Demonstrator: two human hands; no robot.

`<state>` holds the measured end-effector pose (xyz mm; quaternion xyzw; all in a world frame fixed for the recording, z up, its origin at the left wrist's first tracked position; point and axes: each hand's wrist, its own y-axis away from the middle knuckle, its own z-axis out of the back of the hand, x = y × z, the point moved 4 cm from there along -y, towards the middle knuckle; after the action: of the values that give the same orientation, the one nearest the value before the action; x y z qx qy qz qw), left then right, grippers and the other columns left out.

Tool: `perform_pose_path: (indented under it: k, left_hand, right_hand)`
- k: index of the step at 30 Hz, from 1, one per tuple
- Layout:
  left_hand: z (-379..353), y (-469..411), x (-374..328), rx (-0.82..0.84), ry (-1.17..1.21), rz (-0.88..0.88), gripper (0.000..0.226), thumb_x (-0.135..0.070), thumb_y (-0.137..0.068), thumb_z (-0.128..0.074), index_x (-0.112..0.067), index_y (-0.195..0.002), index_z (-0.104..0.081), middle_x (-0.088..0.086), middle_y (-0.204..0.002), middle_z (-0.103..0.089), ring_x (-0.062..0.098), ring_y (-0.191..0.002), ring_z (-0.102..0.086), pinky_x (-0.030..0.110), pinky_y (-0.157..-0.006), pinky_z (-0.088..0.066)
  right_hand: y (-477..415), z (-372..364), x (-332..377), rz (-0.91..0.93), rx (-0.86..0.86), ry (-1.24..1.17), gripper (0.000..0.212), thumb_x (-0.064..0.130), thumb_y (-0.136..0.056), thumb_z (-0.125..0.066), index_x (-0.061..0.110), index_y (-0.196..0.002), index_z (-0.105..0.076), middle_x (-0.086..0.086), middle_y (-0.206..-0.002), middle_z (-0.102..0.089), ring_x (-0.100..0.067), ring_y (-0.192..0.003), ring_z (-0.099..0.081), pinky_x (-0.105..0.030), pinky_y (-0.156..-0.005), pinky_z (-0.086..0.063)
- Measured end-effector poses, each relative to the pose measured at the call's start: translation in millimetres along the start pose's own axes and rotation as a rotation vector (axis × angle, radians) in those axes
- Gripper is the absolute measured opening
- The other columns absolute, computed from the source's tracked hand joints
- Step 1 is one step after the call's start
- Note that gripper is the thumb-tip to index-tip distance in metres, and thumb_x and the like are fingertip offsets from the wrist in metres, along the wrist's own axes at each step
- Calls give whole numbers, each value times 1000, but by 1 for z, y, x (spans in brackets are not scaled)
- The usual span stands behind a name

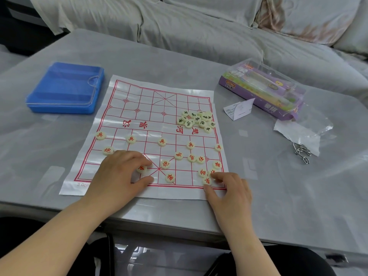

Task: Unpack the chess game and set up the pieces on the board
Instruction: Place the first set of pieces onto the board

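- The board [151, 108] is a thin, glossy white sheet with a creased red grid. Across its middle I read 楚河 and 汉界, and "3.0cm" is printed on its near-left margin.
- My left hand [119, 172] lies on the board's near edge with its fingers bent over the palace piece [141, 168], a cream disc by the crossed diagonals. A fingertip is on it and my thumb rests apart on the sheet, but I can't tell if that's a real grip.
- My right hand [229, 188] is at the board's near-right corner, with forefinger and thumb pinching the corner piece [207, 180], another cream disc with a red character.
- The soldier row [161, 141] is five round discs marked 兵 in red, spread just my side of the board's middle band.
- The dark-lettered pile [196, 120] is heaped at the board's right side, just beyond the middle band.
- Left of the board sits the blue case [65, 88], a flat plastic rectangle with a clear lid.
- Right of the board is the purple box [264, 92], clear-topped and printed 象棋; its small logo is too blurred to read.
- Between the board and that box stands a folded leaflet [239, 109].
- Further right of the board lie a crinkled clear bag [302, 130] and some metal rings [301, 153].
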<state>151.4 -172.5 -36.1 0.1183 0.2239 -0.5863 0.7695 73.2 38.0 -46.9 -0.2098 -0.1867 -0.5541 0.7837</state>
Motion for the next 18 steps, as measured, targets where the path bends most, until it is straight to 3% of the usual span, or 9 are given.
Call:
perform_pose_path:
  k: [3, 8, 12, 18]
  left_hand:
    - [-2, -1, -1, 16, -30, 3, 42, -43, -68, -53, -17, -97, -70, 2, -104, -66, 27, -100, -57, 35, -84, -35]
    - [-2, -4, -2, 16, -16, 13, 59, -60, -67, -38, -21, -99, -69, -3, -106, -64, 23, -102, -55, 31, -84, -31]
    - [-4, -3, -1, 7, -25, -21, 50, -54, -69, -46, -20, -95, -70, -1, -102, -66, 25, -97, -58, 32, -82, -33]
    - [-2, -5, -4, -72, 14, -35, 30, -34, -79, -66, -20, -106, -66, -6, -115, -58, 17, -112, -46, 22, -89, -22]
  right_hand:
    - [-1, 0, 2, 18, -6, 24, 28, 36, -85, -57, 27, -112, -58, 12, -117, -53, -1, -92, -29, -15, -72, -15]
    - [-6, 0, 13, 29, 0, 121, 41, 49, -84, -52, 31, -121, -48, 14, -124, -43, -5, -103, -31, -16, -74, -11]
    - [-10, -3, 17, 29, -5, 166, 43, 50, -85, -49, 31, -124, -45, 11, -126, -42, -9, -113, -32, -19, -80, -15]
    - [-14, -5, 19, 29, 13, 187, 35, 46, -87, -50, 29, -117, -52, 10, -122, -44, -11, -110, -33, -19, -75, -11]
